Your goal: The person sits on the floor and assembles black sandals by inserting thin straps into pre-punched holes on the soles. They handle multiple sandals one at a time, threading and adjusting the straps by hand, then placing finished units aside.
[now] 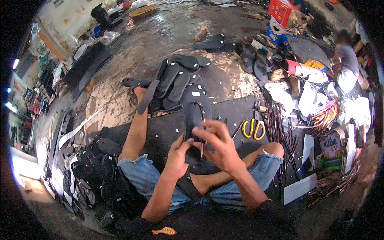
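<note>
My left hand (pixel 177 158) grips the heel end of a black sandal sole (pixel 193 116), thumb on top, and holds it out over my lap. A white label sits near the sole's far end. Along the sole's right side runs a thin, shiny dark strap (pixel 201 110), bent at its far end and hanging down past the sole's near end. The fingers of my right hand (pixel 218 146) close around this strap, slightly blurred. Just beyond lies a heap of black soles (pixel 178 86) with small white labels.
Yellow-handled scissors (pixel 253 129) lie to the right, beside a bundle of long dark strips (pixel 280 136). Black scraps (pixel 96 166) pile up at my left. A pair of sandals (pixel 256 62) lies farther off. Another person (pixel 347 66) sits at the far right.
</note>
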A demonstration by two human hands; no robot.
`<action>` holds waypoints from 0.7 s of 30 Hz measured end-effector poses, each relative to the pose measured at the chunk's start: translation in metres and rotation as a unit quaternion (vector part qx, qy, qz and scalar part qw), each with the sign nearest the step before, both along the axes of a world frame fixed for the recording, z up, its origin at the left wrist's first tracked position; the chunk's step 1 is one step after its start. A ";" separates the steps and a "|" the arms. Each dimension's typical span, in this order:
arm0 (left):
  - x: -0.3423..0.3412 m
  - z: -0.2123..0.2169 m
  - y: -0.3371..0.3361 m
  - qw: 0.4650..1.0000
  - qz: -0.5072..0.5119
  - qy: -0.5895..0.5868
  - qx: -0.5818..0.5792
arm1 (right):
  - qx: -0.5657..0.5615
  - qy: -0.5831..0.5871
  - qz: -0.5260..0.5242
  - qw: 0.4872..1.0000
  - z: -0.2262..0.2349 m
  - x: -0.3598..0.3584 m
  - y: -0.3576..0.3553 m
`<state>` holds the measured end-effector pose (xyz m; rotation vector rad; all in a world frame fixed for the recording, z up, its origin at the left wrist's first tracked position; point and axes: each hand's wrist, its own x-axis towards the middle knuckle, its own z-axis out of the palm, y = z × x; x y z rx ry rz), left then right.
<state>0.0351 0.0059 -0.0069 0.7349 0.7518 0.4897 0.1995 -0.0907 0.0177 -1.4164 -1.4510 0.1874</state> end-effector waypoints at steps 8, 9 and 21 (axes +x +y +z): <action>-0.054 -0.005 0.043 0.940 0.088 0.186 0.272 | 0.089 0.453 -0.024 0.887 -0.024 0.010 0.008; -0.048 -0.001 0.051 0.960 0.136 0.111 0.220 | 0.102 0.493 0.009 0.864 -0.034 0.009 0.012; 0.007 0.021 0.008 0.868 0.233 0.099 0.427 | 0.019 0.081 -0.156 0.984 -0.011 -0.025 0.033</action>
